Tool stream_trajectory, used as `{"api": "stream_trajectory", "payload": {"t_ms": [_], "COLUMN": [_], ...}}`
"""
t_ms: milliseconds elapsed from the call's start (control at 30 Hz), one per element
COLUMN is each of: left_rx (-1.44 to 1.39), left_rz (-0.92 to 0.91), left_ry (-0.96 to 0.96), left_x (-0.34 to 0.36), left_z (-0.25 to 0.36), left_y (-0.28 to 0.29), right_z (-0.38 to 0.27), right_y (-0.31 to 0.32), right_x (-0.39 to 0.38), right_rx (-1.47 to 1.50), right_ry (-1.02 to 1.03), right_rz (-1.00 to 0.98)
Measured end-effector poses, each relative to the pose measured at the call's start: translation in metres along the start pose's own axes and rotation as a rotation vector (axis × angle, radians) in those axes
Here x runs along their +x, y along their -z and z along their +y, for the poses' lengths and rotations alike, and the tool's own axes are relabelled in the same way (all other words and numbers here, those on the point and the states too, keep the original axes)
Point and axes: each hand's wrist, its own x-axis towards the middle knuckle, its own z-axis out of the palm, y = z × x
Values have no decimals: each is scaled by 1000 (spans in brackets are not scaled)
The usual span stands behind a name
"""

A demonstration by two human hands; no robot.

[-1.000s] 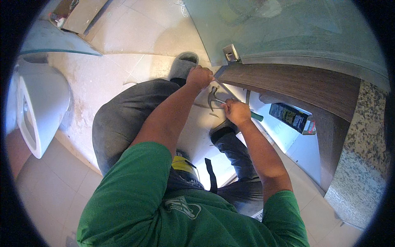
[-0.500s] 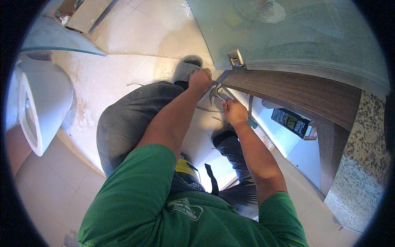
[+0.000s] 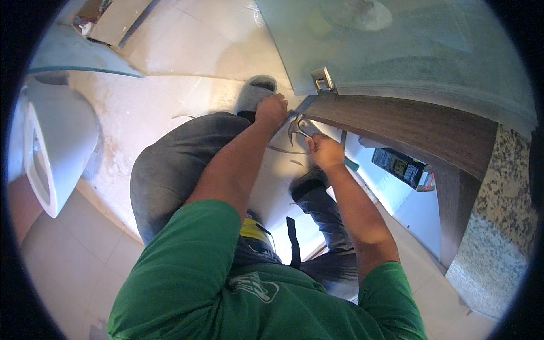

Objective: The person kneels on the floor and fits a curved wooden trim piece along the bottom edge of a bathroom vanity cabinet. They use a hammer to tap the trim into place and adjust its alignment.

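Observation:
My right hand (image 3: pixel 328 152) is wrapped round the handle of a claw hammer (image 3: pixel 294 127), whose metal head points away from me. Close to the hammer head, on its left, my left hand (image 3: pixel 272 110) is closed; what its fingers hold, if anything, is hidden. Both hands are low, near the far left end of a dark brown wooden board (image 3: pixel 396 120). A grey slipper (image 3: pixel 255 93) on my foot shows just beyond my left hand.
A frosted glass panel (image 3: pixel 396 51) with a metal fitting (image 3: pixel 323 80) stands beyond the board. A black can-like container (image 3: pixel 398 164) is under the board on the right. At the left stands a white toilet (image 3: pixel 73 130); speckled stone (image 3: pixel 493 243) edges the right.
My left hand has shifted slightly left, a little away from the hammer head. The right hand and the hammer have barely moved.

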Motion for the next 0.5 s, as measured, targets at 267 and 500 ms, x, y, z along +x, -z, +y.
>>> {"api": "stream_trajectory", "payload": {"t_ms": [267, 500], "left_rx": [-44, -96], "left_rz": [21, 67], "left_ry": [20, 1], "left_x": [3, 0], "left_z": [-4, -4], "left_y": [-6, -8], "right_z": [-6, -2], "right_y": [3, -11], "right_x": [-6, -5], "right_rx": [39, 52], "right_ry": [-78, 12], "right_rz": [-61, 34]}}
